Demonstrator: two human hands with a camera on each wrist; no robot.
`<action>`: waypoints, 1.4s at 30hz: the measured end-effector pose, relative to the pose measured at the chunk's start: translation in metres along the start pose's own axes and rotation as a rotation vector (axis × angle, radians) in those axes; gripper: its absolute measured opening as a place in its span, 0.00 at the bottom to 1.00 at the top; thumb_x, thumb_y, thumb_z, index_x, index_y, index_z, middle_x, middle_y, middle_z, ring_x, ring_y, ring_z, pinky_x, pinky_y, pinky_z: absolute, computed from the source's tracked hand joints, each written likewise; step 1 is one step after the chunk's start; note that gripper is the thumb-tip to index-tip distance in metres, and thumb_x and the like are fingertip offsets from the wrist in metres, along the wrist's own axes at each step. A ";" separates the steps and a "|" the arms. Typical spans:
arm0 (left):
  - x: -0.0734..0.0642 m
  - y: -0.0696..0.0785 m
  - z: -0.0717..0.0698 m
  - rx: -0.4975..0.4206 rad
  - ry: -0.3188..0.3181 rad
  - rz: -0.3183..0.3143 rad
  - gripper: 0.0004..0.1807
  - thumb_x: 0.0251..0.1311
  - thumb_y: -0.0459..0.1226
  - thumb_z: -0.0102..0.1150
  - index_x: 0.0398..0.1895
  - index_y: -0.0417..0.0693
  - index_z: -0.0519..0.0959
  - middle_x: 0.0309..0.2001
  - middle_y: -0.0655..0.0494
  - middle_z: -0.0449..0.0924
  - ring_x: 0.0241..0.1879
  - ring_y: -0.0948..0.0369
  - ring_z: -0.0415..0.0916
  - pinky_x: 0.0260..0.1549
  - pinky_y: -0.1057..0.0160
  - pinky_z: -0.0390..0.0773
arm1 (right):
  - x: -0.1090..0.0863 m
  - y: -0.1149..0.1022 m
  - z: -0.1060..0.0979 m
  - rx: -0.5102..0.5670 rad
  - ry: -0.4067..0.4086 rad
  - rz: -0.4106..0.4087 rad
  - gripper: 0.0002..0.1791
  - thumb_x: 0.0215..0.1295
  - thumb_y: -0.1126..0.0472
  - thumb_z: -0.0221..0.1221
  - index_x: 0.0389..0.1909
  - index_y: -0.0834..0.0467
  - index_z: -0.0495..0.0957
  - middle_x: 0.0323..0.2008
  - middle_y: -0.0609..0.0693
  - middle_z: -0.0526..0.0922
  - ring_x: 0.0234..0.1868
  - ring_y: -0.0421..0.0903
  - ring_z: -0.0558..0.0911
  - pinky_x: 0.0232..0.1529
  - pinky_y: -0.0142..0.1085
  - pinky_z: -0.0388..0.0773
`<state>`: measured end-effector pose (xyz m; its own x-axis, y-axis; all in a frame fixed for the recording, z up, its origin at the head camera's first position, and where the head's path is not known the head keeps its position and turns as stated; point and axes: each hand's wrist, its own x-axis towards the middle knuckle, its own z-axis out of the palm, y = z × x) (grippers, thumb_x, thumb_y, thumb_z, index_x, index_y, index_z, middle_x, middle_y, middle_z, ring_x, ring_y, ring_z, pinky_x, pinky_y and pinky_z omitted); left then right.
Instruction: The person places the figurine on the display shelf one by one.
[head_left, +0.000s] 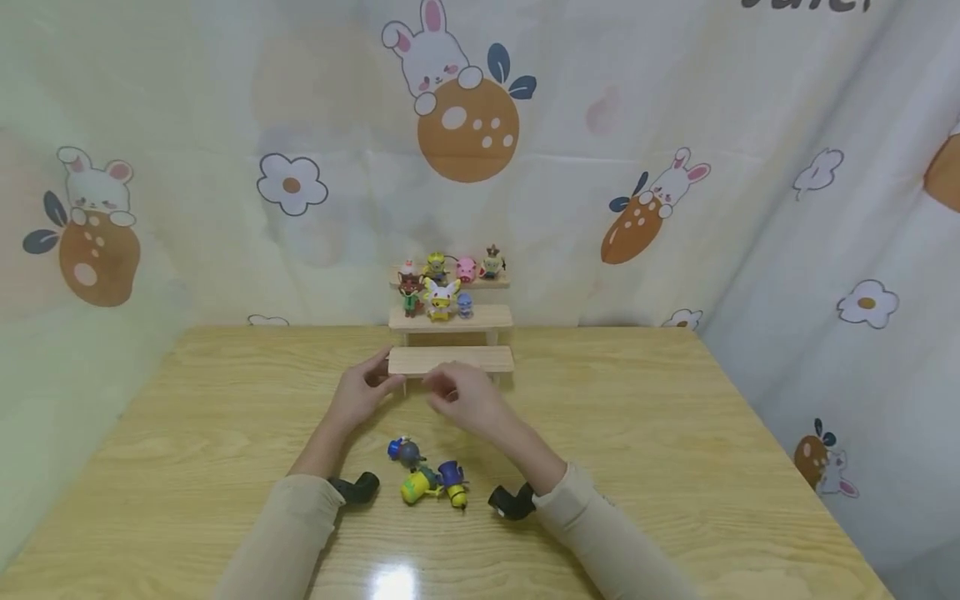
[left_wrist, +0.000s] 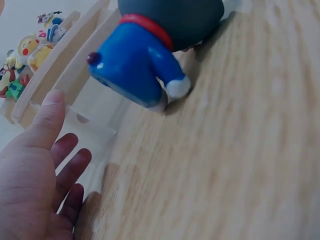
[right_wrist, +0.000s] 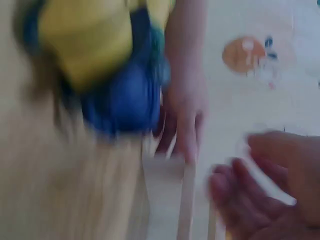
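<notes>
A small three-step wooden display stand [head_left: 450, 360] stands at the back of the table. My left hand [head_left: 362, 390] is at the left end of its lowest step, fingers extended, thumb by the front edge; the left wrist view shows that thumb [left_wrist: 50, 112] against the wood. Just in front of the same step hovers my right hand [head_left: 468, 398], fingers loosely bent and holding nothing visible. Between my forearms lie a blue-and-grey toy figure [head_left: 407, 452], a yellow-green one [head_left: 415, 486] and a blue-and-yellow one [head_left: 453, 483]. The right wrist view is blurred.
On the middle step stand a brown fox figure [head_left: 410, 296], a yellow figure in a white eared hood [head_left: 441, 302] and a small blue figure [head_left: 465, 307]. Several more, including a pink pig [head_left: 466, 268], occupy the top step. A patterned curtain [head_left: 555, 208] hangs behind the table.
</notes>
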<state>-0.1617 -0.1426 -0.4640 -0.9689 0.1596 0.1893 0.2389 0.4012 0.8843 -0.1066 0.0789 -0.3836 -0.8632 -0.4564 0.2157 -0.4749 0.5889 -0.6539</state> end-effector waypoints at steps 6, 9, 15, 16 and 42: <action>-0.001 0.002 -0.001 0.010 0.005 -0.020 0.42 0.55 0.55 0.62 0.71 0.49 0.61 0.50 0.46 0.82 0.48 0.51 0.79 0.49 0.51 0.78 | -0.014 -0.017 0.024 -0.170 -0.270 -0.049 0.16 0.64 0.53 0.61 0.50 0.55 0.79 0.41 0.47 0.82 0.38 0.36 0.80 0.37 0.24 0.77; -0.002 0.003 -0.001 0.026 -0.002 -0.029 0.43 0.55 0.56 0.61 0.71 0.50 0.61 0.51 0.46 0.81 0.48 0.52 0.79 0.49 0.50 0.77 | -0.019 -0.019 0.033 -0.254 -0.296 -0.080 0.16 0.63 0.51 0.62 0.49 0.53 0.79 0.42 0.46 0.81 0.37 0.35 0.79 0.36 0.23 0.75; 0.000 0.003 0.000 0.034 -0.002 -0.025 0.43 0.54 0.57 0.61 0.71 0.50 0.61 0.52 0.46 0.81 0.48 0.52 0.79 0.50 0.50 0.77 | -0.026 -0.021 0.044 -0.325 -0.329 -0.083 0.16 0.61 0.52 0.63 0.48 0.50 0.81 0.38 0.44 0.78 0.33 0.34 0.72 0.34 0.22 0.71; 0.000 0.002 0.000 0.031 -0.001 -0.022 0.43 0.55 0.57 0.61 0.71 0.50 0.61 0.51 0.46 0.81 0.48 0.52 0.79 0.49 0.50 0.77 | -0.026 -0.021 0.046 -0.328 -0.328 -0.081 0.15 0.61 0.52 0.64 0.48 0.50 0.81 0.38 0.44 0.78 0.33 0.33 0.72 0.34 0.22 0.71; 0.002 -0.004 0.002 0.038 0.005 -0.001 0.42 0.54 0.56 0.61 0.70 0.49 0.62 0.52 0.45 0.81 0.48 0.51 0.79 0.50 0.50 0.77 | -0.008 0.007 0.002 -0.046 -0.110 0.055 0.15 0.62 0.61 0.62 0.49 0.59 0.78 0.43 0.50 0.80 0.45 0.45 0.81 0.41 0.28 0.80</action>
<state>-0.1647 -0.1419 -0.4679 -0.9693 0.1548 0.1910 0.2405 0.4354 0.8675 -0.1026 0.0851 -0.3915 -0.8655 -0.4913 0.0979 -0.4367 0.6442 -0.6279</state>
